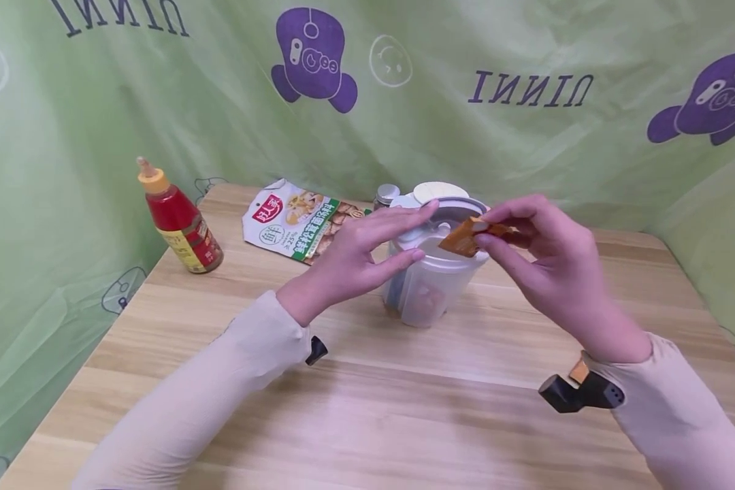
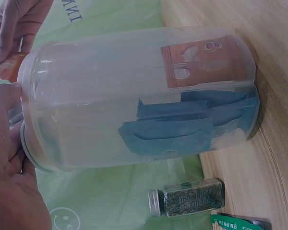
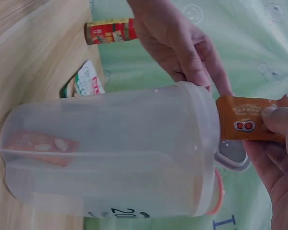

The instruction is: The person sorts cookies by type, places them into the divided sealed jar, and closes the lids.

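A translucent plastic storage canister (image 1: 425, 292) stands upright on the table with a lid flap raised. My right hand (image 1: 545, 252) pinches a small orange packet (image 1: 461, 238) between thumb and fingers, its lower end over the opening. My left hand (image 1: 361, 248) rests at the canister's rim, fingers and thumb fairly straight, beside the raised flap (image 3: 233, 155). Through the wall, one compartment shows another orange packet (image 2: 206, 62); a neighbouring compartment holds several blue packets (image 2: 182, 124). The left fingertips are partly hidden behind the lid in the right wrist view.
A red sauce bottle (image 1: 184, 224) with a yellow cap stands at the table's left edge. A white-and-green food pouch (image 1: 300, 224) lies at the back. Behind the canister is a spice jar (image 2: 192, 197) with a silver lid. Green printed cloth (image 1: 429, 136) hangs around the wooden table (image 1: 404, 422).
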Tool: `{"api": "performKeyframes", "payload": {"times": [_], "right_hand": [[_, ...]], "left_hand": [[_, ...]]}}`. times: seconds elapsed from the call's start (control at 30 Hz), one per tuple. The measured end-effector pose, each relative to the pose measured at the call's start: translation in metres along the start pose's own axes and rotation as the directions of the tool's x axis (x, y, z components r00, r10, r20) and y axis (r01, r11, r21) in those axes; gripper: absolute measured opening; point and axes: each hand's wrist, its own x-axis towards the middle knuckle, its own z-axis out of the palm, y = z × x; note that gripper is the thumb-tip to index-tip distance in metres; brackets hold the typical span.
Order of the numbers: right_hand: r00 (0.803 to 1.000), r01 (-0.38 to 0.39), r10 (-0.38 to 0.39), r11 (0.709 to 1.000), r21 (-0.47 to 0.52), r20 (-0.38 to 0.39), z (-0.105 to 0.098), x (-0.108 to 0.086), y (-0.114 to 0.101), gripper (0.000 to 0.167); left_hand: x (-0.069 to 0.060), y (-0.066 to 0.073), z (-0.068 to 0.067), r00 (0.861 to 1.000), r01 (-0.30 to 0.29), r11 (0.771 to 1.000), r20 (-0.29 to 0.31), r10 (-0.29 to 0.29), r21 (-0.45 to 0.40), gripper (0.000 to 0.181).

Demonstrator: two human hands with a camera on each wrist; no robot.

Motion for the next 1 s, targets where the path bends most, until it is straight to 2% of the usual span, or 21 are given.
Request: {"api": "performKeyframes", "payload": {"times": [0.17,0.47,0.7,1.0], "right_hand": [[0.996,0.027,-0.019,0.996,-0.088,0.084,0.006,-0.003,0.007,0.037],[0.986,0.086,-0.064,0.986,-0.146,0.152,0.007,-0.006,0.011,0.035],[0.980,0.133,-0.102,0.975,-0.180,0.172,0.005,-0.008,0.013,0.035],[0.976,0.121,-0.075,0.967,-0.226,0.203,0.003,-0.011,0.014,0.036]], "left_hand": [[0.001,0.001,0.000,1.000,0.005,1.000,0.007,-0.005,0.010,0.055],[0.001,0.001,0.001,1.000,-0.004,1.000,-0.010,0.004,0.016,0.055],[0.002,0.002,0.003,1.000,0.001,1.000,-0.004,0.000,0.023,0.055],[0.002,0.002,0.002,1.000,0.007,1.000,-0.008,-0.007,0.005,0.055]]}}
